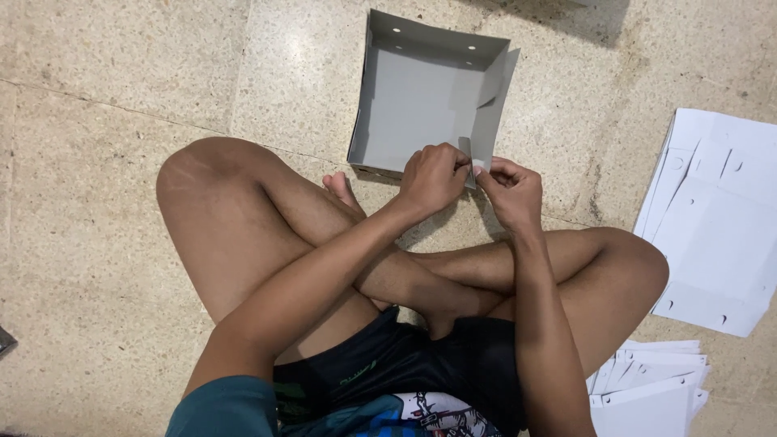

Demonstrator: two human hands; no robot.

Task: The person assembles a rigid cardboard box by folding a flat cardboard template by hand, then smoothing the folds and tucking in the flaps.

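Grey cardboard forms a shallow, open-topped square box that rests on the speckled beige stone floor, directly ahead of the seated person's crossed bare legs. Three walls of the box stand upright; the far wall carries small round holes, and a loose flap leans inward at the right wall. The near right corner of the box is the point of work. Bare floor lies open on the left of the box and beyond its far wall, and a strip of bare floor separates its right wall from the paper stock.

A stack of flat white die-cut cardboard sheets lies well apart on the right, and a second, fanned pile of white cut sheets lies beside the person's right knee. Neither stack touches the box. The raised left knee stands near the box's near left corner; a bare foot rests just before the near wall.

The left hand reaches forward across the legs, knuckles up, fingers curled closed and pinching the flap at the near right corner. The right hand sits just beside it, thumb and forefinger pinched narrow on the same corner edge. Both hands nearly touch each other.
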